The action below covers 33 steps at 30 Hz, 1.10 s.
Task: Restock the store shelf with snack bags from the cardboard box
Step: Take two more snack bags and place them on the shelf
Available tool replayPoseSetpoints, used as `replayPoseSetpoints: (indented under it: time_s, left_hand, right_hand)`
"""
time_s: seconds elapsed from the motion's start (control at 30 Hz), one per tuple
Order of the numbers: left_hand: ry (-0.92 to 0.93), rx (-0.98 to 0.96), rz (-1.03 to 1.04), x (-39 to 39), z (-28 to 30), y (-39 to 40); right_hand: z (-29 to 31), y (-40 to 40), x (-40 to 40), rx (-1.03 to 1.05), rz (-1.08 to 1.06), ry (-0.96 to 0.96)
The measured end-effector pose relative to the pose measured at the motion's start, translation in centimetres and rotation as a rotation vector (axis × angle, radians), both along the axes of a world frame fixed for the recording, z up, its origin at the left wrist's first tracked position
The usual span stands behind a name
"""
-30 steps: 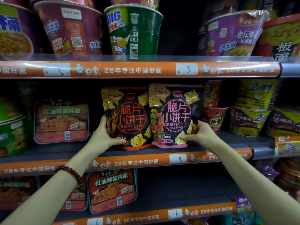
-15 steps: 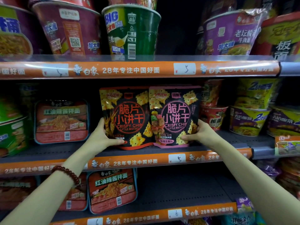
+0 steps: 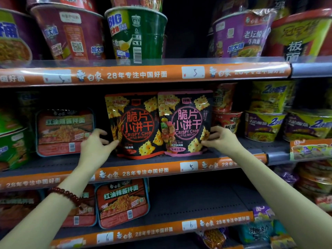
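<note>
A store aisle, shelves edged in orange price strips, stocked with instant noodles. On the middle shelf (image 3: 53, 164), the left hand (image 3: 95, 146): open, fingers spread, thumb tip just touching the lower left edge of the orange-trimmed snack bag (image 3: 133, 126), not gripping it. A dark bead bracelet (image 3: 68, 194) round that wrist. The right hand (image 3: 221, 139): fingers curled loosely against the lower right edge of the pink-trimmed snack bag (image 3: 185, 123), touching but not clearly clamped on it. Both bags upright on the shelf, side by side, the pink one's left edge slightly overlapping the orange one. Left of the bags, a red tray of noodles (image 3: 64, 132) standing on edge; further left, green bowls, partly cut off. Right of the bags, red cups (image 3: 227, 121), then yellow-and-purple bowls (image 3: 264, 124). Above, on the upper shelf, a green tub marked BIG (image 3: 136, 35) between purple tubs. Below, more red trays (image 3: 124, 202) and a bare stretch of dark shelf.
</note>
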<state>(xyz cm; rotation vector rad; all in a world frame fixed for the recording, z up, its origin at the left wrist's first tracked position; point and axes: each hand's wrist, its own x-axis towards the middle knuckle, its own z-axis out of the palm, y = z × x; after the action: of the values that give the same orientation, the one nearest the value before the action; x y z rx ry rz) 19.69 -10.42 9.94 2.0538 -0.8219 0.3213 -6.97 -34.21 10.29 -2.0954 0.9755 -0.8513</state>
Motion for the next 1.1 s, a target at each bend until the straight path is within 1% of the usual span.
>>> replayPoseSetpoints:
  time_s: [0.07,0.13,0.27,0.4,0.5,0.63,0.83,1.0,1.1]
  left_hand:
    - [-0.107,0.008,0.024,-0.7,0.7,0.5]
    - [-0.177,0.038,-0.04,-2.1,1.5,0.6]
    - [-0.229,0.116,-0.285,-5.9,2.0,-0.8]
    - [-0.317,0.195,-0.491,-9.4,1.4,-4.1]
    - [-0.271,0.223,-0.661,-11.9,0.4,-6.9]
    - [-0.275,0.277,-0.886,-16.4,-2.1,-11.3]
    - [-0.262,0.452,-1.19,-25.1,-7.0,-17.2]
    - [-0.228,0.561,-1.311,-33.2,-11.1,-20.6]
    - [-0.216,0.61,-1.373,-38.0,-13.7,-22.6]
  right_hand:
    - [0.1,0.5,-0.7,-0.035,-0.012,0.02]
    - [0.3,0.9,-1.3,-0.072,-0.033,0.038]
    - [0.3,1.9,-2.6,-0.12,-0.048,0.078]
    - [-0.3,2.8,-4.5,-0.137,-0.078,0.155]
    - [-1.4,3.2,-6.7,-0.136,-0.14,0.217]
    - [-3.6,3.7,-11.5,-0.013,-0.251,0.245]
    - [-8.1,5.0,-20.7,0.166,-0.473,0.342]
    - [-12.8,5.4,-29.1,0.273,-0.639,0.417]
    - [-16.2,5.1,-33.8,0.397,-0.705,0.428]
